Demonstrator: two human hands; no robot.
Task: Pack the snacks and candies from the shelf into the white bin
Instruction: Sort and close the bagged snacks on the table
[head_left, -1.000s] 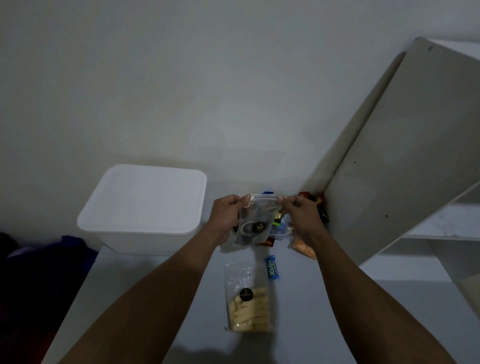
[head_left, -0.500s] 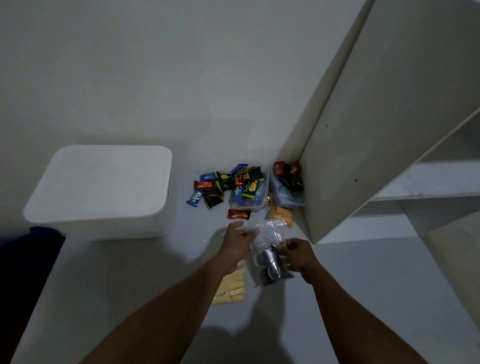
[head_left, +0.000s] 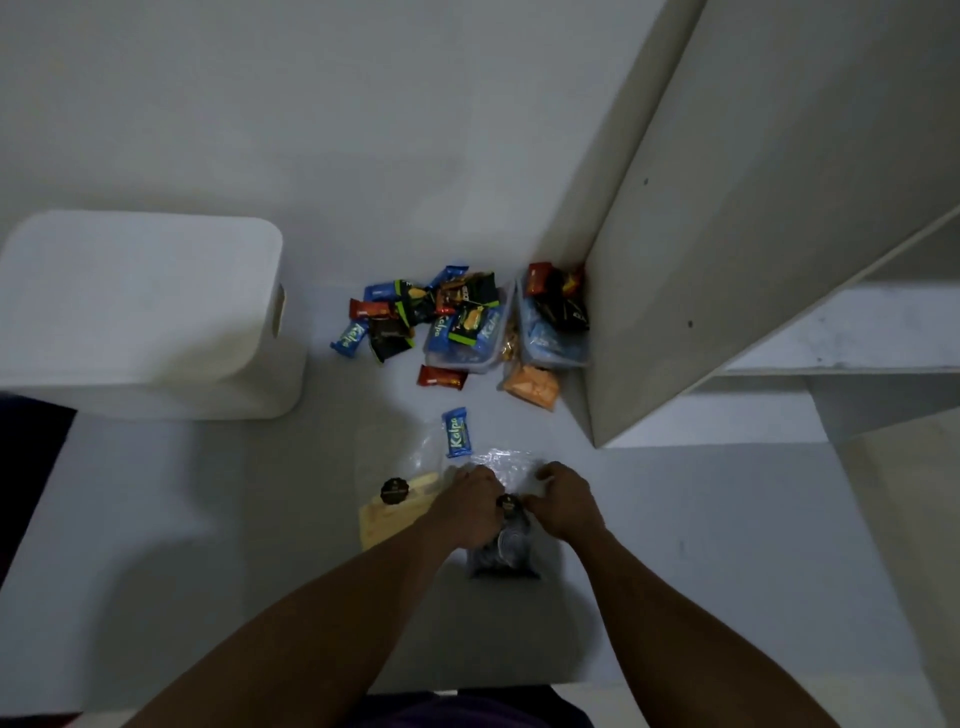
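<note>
Left hand (head_left: 470, 506), right hand (head_left: 566, 501) pinch bag (head_left: 511, 557); crinkly, clear

Left hand (head_left: 470, 506) and right hand (head_left: 566, 501) cover a clear snack bag's (head_left: 506, 558) upper half. Whether the fingers (head_left: 485, 475) pinch it cannot be told. The round sticker (head_left: 507, 503) beside them is too small to read.

"Kelpo" reads in pale letters on the lone blue bar (head_left: 456, 432), on the leftmost blue bar (head_left: 347, 339) of the pile, and on a third blue bar (head_left: 440, 327) in the clear tub (head_left: 434, 359). The round dark stickers on the bag of pale biscuits (head_left: 384, 522) and the bag of dark biscuits (head_left: 506, 551) are too small to read.
</note>
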